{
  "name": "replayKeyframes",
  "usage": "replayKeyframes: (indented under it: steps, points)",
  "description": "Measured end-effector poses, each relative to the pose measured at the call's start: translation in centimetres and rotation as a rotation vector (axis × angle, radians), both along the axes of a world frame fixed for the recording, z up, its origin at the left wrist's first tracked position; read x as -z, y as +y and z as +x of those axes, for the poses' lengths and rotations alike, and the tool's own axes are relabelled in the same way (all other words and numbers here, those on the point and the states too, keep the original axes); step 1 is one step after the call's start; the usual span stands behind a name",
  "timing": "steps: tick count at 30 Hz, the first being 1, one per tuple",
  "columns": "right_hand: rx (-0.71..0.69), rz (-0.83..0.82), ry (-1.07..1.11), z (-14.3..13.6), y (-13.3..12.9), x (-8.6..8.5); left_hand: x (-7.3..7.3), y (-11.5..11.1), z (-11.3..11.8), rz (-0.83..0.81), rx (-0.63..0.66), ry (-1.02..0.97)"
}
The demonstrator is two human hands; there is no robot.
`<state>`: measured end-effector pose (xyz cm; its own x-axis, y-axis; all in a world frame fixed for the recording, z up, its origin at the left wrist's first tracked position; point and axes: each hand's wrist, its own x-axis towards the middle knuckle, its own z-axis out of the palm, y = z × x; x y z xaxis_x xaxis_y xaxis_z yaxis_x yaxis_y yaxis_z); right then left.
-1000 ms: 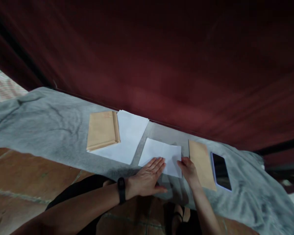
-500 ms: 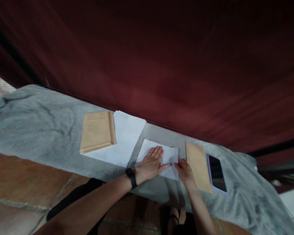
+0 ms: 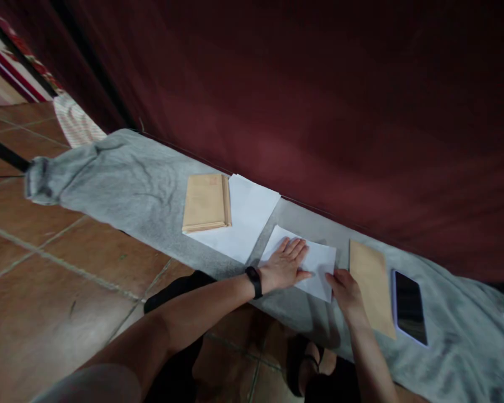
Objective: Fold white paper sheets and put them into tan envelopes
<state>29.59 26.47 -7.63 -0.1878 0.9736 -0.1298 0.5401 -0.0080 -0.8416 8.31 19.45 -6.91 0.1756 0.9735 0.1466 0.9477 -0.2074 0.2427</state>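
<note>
Now left hand [image 3: 286, 262] flat on folded paper [image 3: 315, 262], right hand [image 3: 345, 286] at its corner (touching)

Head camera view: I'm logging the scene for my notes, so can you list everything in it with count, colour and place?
folded sheet: one, white, on the grey cloth under both hands
loose sheets: a few, white, left of the folded sheet, partly under the envelope stack
envelope stack: one stack, tan, on the loose sheets
single envelope: one, tan, right of the folded sheet
phone: one, dark screen with pale edge, right of the single envelope
grey cloth: one, grey, along the curtain
curtain: one, dark red, behind the cloth
tiled floor: brown, lower left
wristband: one, black, left wrist
left hand: flat on the folded sheet
right hand: at the sheet's right corner
</note>
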Motion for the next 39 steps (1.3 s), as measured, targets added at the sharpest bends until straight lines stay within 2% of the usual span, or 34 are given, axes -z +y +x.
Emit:
replayKeyframes:
  steps: [5,10,20,22,25,29,31,34,36,37,39]
  points:
    - [0.065,-0.035,0.019,0.1,-0.1,0.2,-0.3,-2.0,-0.1,0.015,0.101,-0.01]
    - [0.055,-0.003,-0.026,0.1,-0.4,-0.2,-0.5,-3.7,-0.1,0.06,0.218,-0.003]
    - [0.111,-0.099,0.096,0.0,-0.6,-0.4,-0.5,-4.8,-0.3,0.05,0.257,-0.039]
    - [0.138,-0.115,0.148,-0.1,-0.7,-1.0,-0.4,-4.8,-0.2,0.044,0.219,-0.049]
    - [0.188,-0.107,0.294,-0.3,-1.2,-3.0,-0.8,-4.5,0.2,0.036,0.1,-0.054]
    - [0.229,-0.087,0.588,-1.0,-2.2,-6.7,-2.6,-3.6,0.9,0.045,-0.039,-0.102]
    - [0.231,-0.055,0.694,-1.3,-2.5,-8.3,-4.1,-3.0,1.0,0.052,-0.061,-0.239]
    - [0.102,-0.089,0.8,-1.6,-2.5,-9.3,-6.4,-2.2,0.7,0.069,-0.09,-0.691]
    - [0.101,-0.111,0.802,-1.7,-2.5,-8.9,-7.4,-1.6,0.4,0.056,-0.185,-1.093]
    - [0.143,-0.115,0.775,-1.8,-2.4,-8.4,-7.7,-1.3,0.3,0.052,-0.248,-1.285]
    - [0.209,-0.152,0.669,-2.1,-2.5,-7.2,-7.5,-1.0,0.4,0.032,-0.336,-1.585]
